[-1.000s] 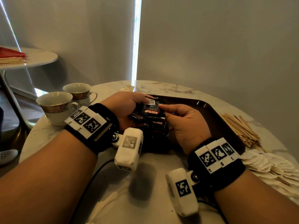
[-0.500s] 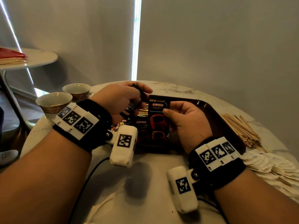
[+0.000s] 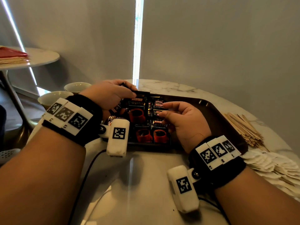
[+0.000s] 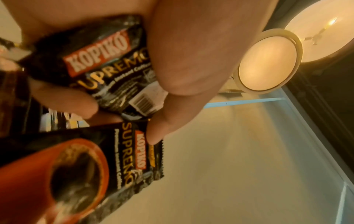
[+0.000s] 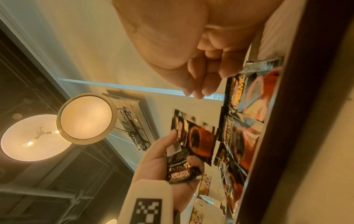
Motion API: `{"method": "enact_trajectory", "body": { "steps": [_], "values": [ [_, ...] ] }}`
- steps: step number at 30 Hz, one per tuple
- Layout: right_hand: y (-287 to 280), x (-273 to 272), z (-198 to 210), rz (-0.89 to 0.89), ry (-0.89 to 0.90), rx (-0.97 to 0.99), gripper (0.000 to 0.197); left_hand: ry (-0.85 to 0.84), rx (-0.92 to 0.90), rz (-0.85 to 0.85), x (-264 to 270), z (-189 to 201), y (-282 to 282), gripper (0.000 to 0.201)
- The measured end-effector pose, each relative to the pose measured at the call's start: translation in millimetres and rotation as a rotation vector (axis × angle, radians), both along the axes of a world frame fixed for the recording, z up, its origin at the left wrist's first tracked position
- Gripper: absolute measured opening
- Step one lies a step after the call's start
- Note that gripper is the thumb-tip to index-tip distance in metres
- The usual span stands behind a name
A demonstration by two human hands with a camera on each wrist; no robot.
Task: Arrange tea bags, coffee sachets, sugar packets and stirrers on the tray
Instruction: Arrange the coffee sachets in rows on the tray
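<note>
Several black Kopiko coffee sachets (image 3: 151, 135) lie flat in rows at the near left of the dark brown tray (image 3: 227, 122). My left hand (image 3: 129, 95) hovers over the tray's left end and grips a small stack of the same sachets (image 4: 107, 60). Its fingertips also pinch the top edge of one sachet hanging below (image 4: 80, 163). My right hand (image 3: 164, 109) hangs just above the laid sachets (image 5: 247, 106). Its fingers (image 5: 197, 91) are loosely curled and hold nothing. The left hand (image 5: 164, 153) with its stack also shows in the right wrist view.
A heap of wooden stirrers (image 3: 243, 127) lies on the marble table right of the tray. Pale tea bags (image 3: 272, 166) lie in front of the stirrers. Two teacups (image 3: 53, 98) stand at the left. A side table (image 3: 32, 57) is farther left.
The bunch both hands held has been spread: sachets now lie in rows on the tray. My right thumb has come off them, and my left hand has lifted with its stack.
</note>
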State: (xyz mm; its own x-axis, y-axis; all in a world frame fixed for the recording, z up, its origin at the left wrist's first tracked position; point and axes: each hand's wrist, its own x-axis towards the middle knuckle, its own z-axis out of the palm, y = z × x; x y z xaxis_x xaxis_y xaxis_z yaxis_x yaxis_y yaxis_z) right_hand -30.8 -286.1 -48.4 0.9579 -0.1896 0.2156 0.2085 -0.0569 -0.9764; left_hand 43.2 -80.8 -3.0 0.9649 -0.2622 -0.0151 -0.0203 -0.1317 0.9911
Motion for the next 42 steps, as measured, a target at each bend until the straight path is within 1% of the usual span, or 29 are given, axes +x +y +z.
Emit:
{"method": "enact_trajectory", "body": {
  "steps": [3,6,10,23,30,35,42],
  "values": [
    [-2,0,-1,-0.012,0.002,-0.020,0.017,0.019,0.000,0.045,0,1,12,0.015],
    [-3,0,-1,-0.012,-0.010,-0.048,0.017,0.038,0.029,0.055,1,-2,19,0.015],
    [-3,0,-1,-0.013,-0.015,-0.047,0.017,0.070,0.122,0.053,3,-7,21,0.016],
    [-4,3,-4,-0.031,-0.024,-0.051,0.017,0.054,0.251,0.066,2,-9,19,0.021],
    [-4,1,-2,-0.028,-0.020,-0.046,0.016,0.043,0.320,0.068,0,-9,18,0.018],
    [-5,1,-3,-0.035,-0.012,-0.055,0.015,0.039,0.325,0.083,-2,-8,17,0.019],
    [-4,1,-2,-0.022,-0.002,-0.026,0.013,0.087,0.338,0.098,-6,-5,16,0.018]
  ]
}}
